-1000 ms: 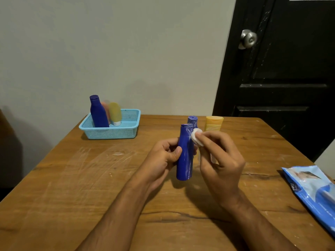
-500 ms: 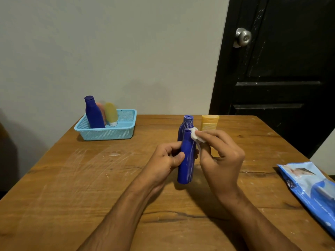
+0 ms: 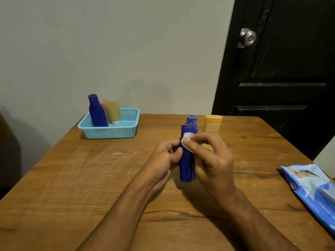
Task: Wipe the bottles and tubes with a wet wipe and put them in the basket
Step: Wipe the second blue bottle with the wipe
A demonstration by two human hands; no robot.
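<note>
My left hand [image 3: 165,156] grips a blue tube [image 3: 187,166] upright above the table's middle. My right hand [image 3: 212,160] pinches a small white wet wipe [image 3: 187,142] against the tube's upper part. Just behind stand a second blue bottle [image 3: 191,121] and a yellow tube [image 3: 212,125], partly hidden by my fingers. At the back left, the light blue basket [image 3: 110,132] holds a blue bottle [image 3: 97,112], a pink tube [image 3: 105,110] and a yellow-green tube [image 3: 114,113].
A blue wet-wipe pack [image 3: 315,192] lies at the table's right edge. The wooden table [image 3: 72,178] reaches back to a grey wall. A black door with a metal knob [image 3: 247,38] stands at the back right.
The wipe in my right hand has slid from the tube's top edge a little down its upper side. My left hand keeps its hold on the tube.
</note>
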